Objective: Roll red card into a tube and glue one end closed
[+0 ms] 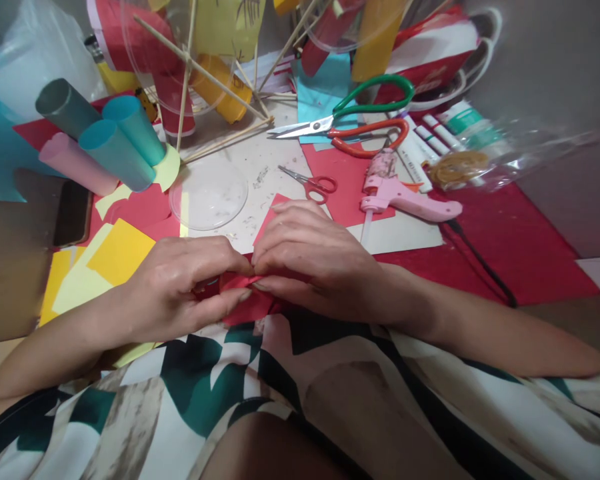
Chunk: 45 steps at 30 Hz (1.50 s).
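Close to my lap, at the table's near edge, both hands meet over a piece of red paper (236, 285). My left hand (187, 280) pinches it from the left between thumb and forefinger. From the right, my right hand (307, 257) pinches the same paper, its fingertips touching those of the left. A fold or edge of the paper runs between the two thumbs; its full shape is hidden by my fingers. Just beyond my hands lie small red-handled scissors (315, 185) and a clear round plastic lid (209, 197).
Large scissors (325, 125) with green and red handles lie farther back. A pink glue gun (405, 200) with a trailing cord is at right. Paper tubes (115, 153), yellow paper (123, 252) and a phone (73, 212) stand or lie left. Joined sticks (220, 80) rise behind.
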Each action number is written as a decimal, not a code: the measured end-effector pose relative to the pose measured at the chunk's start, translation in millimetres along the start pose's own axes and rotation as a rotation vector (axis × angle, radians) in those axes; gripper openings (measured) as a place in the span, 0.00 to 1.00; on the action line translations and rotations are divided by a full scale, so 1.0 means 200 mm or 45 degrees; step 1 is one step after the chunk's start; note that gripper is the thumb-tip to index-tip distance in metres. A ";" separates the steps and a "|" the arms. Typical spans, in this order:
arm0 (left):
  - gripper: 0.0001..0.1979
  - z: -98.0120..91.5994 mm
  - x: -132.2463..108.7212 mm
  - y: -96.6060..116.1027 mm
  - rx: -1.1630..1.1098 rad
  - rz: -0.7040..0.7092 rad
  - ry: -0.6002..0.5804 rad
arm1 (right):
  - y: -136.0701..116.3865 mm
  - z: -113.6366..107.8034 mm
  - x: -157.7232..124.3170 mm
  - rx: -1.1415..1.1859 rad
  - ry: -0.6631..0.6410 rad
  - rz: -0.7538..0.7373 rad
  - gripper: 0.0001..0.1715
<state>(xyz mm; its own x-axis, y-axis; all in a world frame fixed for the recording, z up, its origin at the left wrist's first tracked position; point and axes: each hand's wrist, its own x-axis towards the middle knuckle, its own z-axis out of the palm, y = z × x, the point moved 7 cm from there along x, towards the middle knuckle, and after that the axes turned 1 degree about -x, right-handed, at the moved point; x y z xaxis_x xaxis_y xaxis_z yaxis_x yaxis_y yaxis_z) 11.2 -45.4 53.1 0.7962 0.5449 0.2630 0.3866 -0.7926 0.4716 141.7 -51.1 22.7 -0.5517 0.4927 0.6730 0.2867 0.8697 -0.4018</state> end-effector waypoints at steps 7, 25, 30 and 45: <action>0.03 -0.02 -0.01 0.01 0.110 0.029 0.024 | -0.01 -0.01 0.01 -0.005 -0.033 -0.009 0.10; 0.03 -0.02 0.01 0.01 0.011 0.101 0.019 | -0.01 0.00 0.00 -0.066 -0.090 0.036 0.10; 0.05 0.00 0.01 -0.01 -0.036 0.042 -0.078 | -0.02 0.01 0.00 -0.039 -0.141 0.039 0.11; 0.02 -0.03 0.03 -0.03 -0.405 0.101 -0.220 | -0.01 -0.02 0.00 0.071 -0.187 0.021 0.08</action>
<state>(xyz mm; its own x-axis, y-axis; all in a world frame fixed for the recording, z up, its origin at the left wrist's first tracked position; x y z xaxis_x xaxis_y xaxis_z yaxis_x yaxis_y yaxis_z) 11.2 -35.9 56.2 0.8952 0.4094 0.1763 0.1780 -0.6910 0.7006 143.8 -52.0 26.5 -0.6572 0.4940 0.5693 0.2551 0.8565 -0.4488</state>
